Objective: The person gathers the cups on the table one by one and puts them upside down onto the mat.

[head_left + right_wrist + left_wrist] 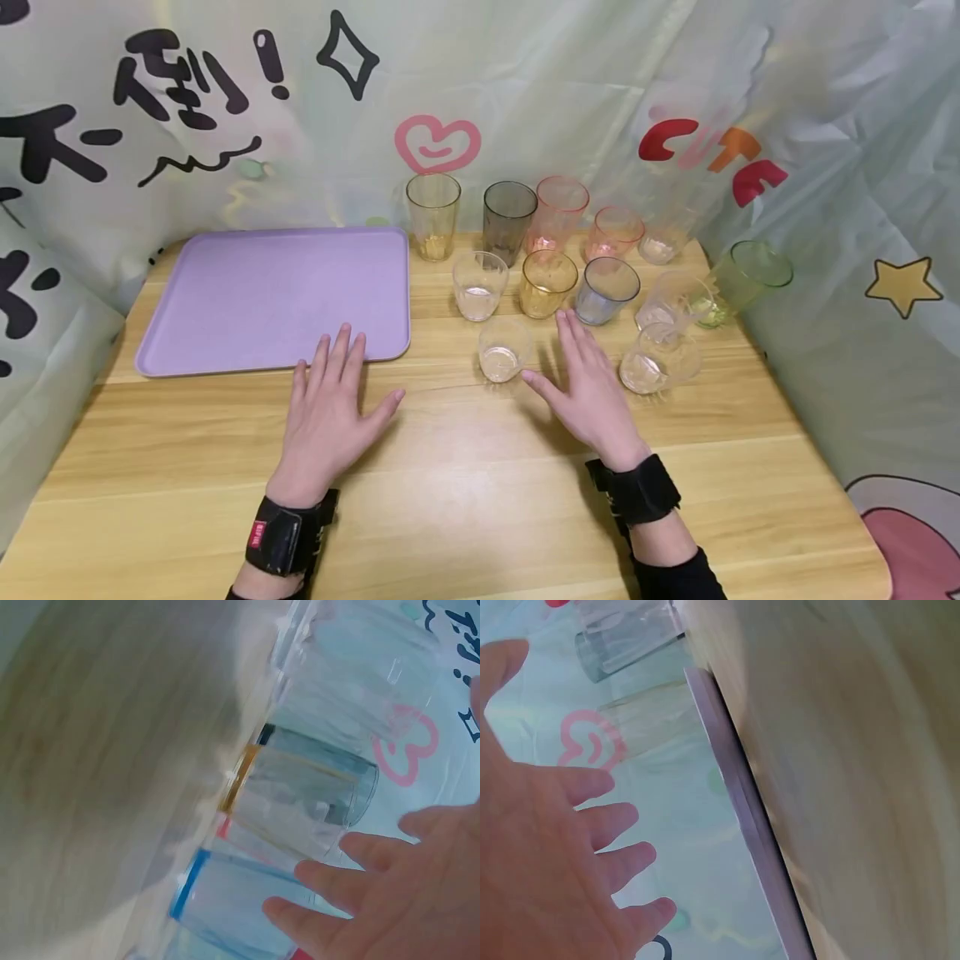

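My left hand (327,425) is spread with straight fingers over the near edge of a lilac tray (277,300) and holds nothing. My right hand (591,400), fingers extended, hovers beside the glasses, also holding nothing. Nearest to it are a clear glass (501,354) by the thumb, an amber glass (547,287) and a blue glass (606,292) beyond the fingertips. Another clear glass (480,287) stands left of the amber one. In the right wrist view the blue glass (236,904) and amber glass (289,799) stand before the fingers.
Behind stand a tall yellowish glass (433,218), a grey glass (508,221) and two pink glasses, one tall (557,215), one short (613,233). A green glass (750,279) and several clear glasses stand at the right. A printed curtain (525,83) hangs behind the wooden table (465,508).
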A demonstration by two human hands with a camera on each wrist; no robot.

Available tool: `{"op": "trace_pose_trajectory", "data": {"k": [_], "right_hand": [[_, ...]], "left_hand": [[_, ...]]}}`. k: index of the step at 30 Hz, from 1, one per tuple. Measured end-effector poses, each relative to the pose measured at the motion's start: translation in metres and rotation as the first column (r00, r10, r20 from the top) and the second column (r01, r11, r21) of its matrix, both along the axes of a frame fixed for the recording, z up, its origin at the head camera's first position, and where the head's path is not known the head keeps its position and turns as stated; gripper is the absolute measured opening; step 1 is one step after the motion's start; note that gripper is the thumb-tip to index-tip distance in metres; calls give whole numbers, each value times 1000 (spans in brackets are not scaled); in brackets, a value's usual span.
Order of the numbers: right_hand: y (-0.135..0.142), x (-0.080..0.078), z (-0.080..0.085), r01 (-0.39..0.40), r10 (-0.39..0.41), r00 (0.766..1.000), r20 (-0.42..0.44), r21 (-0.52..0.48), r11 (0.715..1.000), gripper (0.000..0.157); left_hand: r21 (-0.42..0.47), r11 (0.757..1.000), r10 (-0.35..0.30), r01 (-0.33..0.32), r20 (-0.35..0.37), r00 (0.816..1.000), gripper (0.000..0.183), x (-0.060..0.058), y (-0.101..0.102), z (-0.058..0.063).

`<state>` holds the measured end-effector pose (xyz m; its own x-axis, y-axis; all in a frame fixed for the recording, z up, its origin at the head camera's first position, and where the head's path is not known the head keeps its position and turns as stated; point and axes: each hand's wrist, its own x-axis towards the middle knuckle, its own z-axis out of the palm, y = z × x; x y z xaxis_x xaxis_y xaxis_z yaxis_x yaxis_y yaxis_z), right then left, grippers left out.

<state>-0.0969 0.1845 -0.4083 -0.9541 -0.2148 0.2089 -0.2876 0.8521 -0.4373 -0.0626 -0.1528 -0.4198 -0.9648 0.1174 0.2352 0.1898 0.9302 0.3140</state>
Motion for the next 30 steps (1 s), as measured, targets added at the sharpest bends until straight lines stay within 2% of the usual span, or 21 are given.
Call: {"op": "trace_pose_trajectory", "data": {"k": [3,5,8,11,15,17,20,26,30], "right_hand": [[-4,1,2,-10,13,1000,23,-121,993,91],[-7,2,4,-16,27,998,49,-216,976,93],[-14,2,6,-41,68,996,64,-359,933,96],[-24,6,19,-68,110,992,63,-470,880,95],[-35,7,30,-68,134,988,79,-552,831,93],[-37,4,27,-63,139,986,90,-573,818,93],[-40,0,21,-51,141,984,107,-589,806,94],[-39,-12,-8,0,101,983,152,-558,830,97],[-40,-15,-14,15,89,982,164,-544,839,97]], "left_hand": [[41,999,-1,1,-4,1000,87,0,1,2],[71,998,1,1,-19,1000,87,-1,1,3],[124,992,9,-2,-62,998,85,-2,1,4],[183,983,22,-2,-107,994,79,-4,1,4],[233,972,37,-3,-141,989,71,-7,0,3],[235,972,31,3,-142,989,68,-10,-1,2],[210,978,9,23,-150,989,63,-17,-4,1],[124,989,-55,75,-160,986,47,-33,-11,3],[90,991,-90,101,-117,989,36,-42,-14,2]]}}
